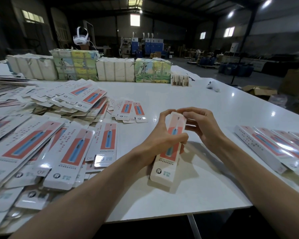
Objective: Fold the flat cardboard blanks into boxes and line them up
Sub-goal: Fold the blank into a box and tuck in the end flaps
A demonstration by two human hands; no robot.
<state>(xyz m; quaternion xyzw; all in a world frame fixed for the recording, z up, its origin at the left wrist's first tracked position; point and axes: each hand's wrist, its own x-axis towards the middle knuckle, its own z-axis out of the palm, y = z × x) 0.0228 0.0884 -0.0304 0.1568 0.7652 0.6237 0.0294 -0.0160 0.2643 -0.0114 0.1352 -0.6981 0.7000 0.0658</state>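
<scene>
Where everything lies: a glossy white counter (179,94).
Far edge: wrapped bundles (76,65) stand in a row, some plain white, some printed green and yellow.
Left side: flat toothbrush-box blanks (59,144) lie heaped and fanned, printed faces up.
Right side: folded boxes (273,145) lie side by side, touching.
Between them: one toothbrush box (169,149), squared up and tilted. Whether its near end touches the counter cannot be told.
Left hand (162,137): fingers curled round the box's middle, thumb across the printed front.
Right hand (204,126): fingers (185,112) bent, pinching the box's far end.
Far right: a small white controller (213,86) lies alone.
</scene>
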